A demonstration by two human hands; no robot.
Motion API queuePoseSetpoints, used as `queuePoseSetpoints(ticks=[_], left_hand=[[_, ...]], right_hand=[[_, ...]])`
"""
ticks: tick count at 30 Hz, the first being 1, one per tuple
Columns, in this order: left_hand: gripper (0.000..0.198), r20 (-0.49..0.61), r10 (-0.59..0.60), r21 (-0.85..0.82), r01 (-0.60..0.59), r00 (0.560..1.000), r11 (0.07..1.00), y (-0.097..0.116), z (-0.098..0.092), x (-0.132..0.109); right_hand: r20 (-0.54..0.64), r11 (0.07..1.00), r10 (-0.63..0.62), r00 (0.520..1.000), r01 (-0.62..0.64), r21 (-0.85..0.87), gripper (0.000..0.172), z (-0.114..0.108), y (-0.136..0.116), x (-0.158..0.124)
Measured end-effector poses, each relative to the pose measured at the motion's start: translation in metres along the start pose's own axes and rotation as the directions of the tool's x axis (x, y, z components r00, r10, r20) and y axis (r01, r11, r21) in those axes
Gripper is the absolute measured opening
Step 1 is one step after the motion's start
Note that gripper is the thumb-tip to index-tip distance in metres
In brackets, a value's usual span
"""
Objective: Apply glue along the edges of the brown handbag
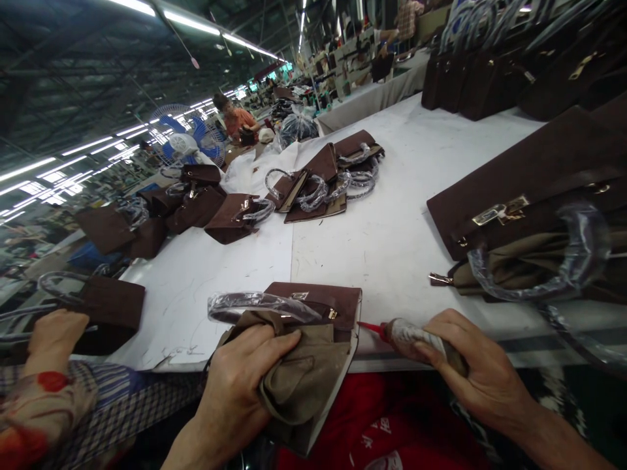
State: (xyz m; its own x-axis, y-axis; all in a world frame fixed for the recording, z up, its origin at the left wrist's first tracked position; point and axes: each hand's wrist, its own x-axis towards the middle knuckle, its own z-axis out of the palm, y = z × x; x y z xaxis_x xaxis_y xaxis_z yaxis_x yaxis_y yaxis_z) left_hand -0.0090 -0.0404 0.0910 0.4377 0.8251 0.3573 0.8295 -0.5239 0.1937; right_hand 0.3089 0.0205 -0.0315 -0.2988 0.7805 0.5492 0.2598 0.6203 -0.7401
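Note:
My left hand [245, 378] grips the olive-grey lining of a small brown handbag [337, 300] at the near edge of the white table. The bag's plastic-wrapped handle [259, 303] arches above my knuckles. Its open side edge faces right. In my right hand [470, 365], fingers are wrapped round a glue bottle [411, 339] with a red nozzle. The nozzle tip is at the bag's right edge; whether it touches is too small to tell.
A large brown bag [475, 183] lies at right. More bags [318, 176] rest mid-table, with others [191, 202] at left. At far left a co-worker's hand [59, 333] is beside another bag [115, 303]. Bags [460, 85] stand at the back right.

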Motion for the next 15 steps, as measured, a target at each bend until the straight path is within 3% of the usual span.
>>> queuePoseSetpoints(ticks=[5,10,15], left_hand=[[0.026,-0.003,0.014,-0.030,-0.014,1.000,0.999,0.002,0.001,-0.005],[0.027,-0.022,-0.006,-0.071,0.005,1.000,0.997,0.004,0.007,-0.014],[0.026,-0.031,-0.042,-0.098,0.039,0.999,0.994,0.004,0.012,-0.025]], right_hand=[[0.086,0.995,0.085,0.993,-0.089,0.049,0.009,-0.001,-0.004,-0.001],[0.012,0.996,0.089,0.996,-0.089,-0.014,0.006,0.000,-0.007,-0.002],[0.078,0.994,0.105,0.991,-0.108,0.035,0.009,0.001,-0.008,-0.002]])
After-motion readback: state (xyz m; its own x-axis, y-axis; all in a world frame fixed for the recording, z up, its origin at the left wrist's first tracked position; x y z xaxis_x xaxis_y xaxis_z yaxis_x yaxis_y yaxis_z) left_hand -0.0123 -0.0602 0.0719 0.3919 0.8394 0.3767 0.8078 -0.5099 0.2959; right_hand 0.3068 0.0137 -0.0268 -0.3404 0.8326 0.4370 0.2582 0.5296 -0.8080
